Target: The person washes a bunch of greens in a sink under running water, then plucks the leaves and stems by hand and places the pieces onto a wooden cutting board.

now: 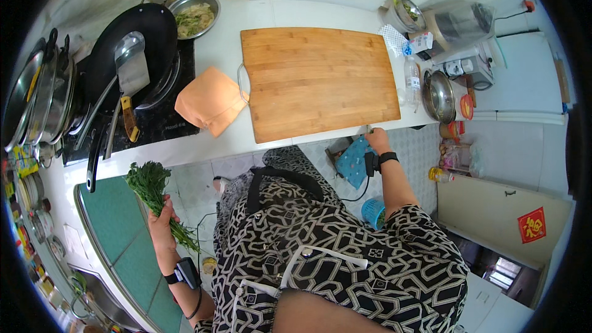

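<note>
My left hand (164, 224) is closed around a bunch of leafy green herbs (150, 185), held out in front of the counter's left part. On the far side, my right hand (379, 139) is at the counter's front edge, just below the wooden cutting board (319, 83); its fingers are curled, and a small bit of something shows at the fingertips, too small to name. The board lies flat on the white counter (226, 14), with a folded orange cloth (210, 101) beside its metal handle.
A black wok (157, 32) with a spatula (132, 69) rests on the cooktop at left, next to a steel bowl of food (196, 18). A plastic bottle (412, 78) and a steel pan (439, 97) stand right of the board. A blue basket (373, 213) is below.
</note>
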Tool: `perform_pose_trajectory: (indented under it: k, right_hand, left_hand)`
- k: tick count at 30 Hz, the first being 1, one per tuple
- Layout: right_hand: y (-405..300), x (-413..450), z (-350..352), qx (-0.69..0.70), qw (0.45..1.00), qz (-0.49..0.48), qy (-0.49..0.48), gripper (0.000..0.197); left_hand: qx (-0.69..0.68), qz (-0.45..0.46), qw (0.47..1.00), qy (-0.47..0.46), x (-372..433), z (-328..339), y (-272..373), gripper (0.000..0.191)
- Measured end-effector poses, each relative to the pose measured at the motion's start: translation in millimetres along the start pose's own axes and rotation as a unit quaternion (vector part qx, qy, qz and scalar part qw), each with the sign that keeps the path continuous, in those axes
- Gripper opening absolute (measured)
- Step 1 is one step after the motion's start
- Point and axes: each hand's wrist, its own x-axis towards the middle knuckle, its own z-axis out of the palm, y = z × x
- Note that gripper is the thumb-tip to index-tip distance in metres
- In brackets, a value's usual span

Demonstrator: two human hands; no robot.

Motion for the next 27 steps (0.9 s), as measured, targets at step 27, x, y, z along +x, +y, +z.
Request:
perform_pose_trajectory:
  k: [27]
  right_hand:
    - [-137.0,-107.7,9.4,0.017,0.952,-0.027,-0.306,0.050]
  left_hand:
    - [-0.138,-0.017,0.980,0.145,-2.4,-145.8,-49.7,0.023]
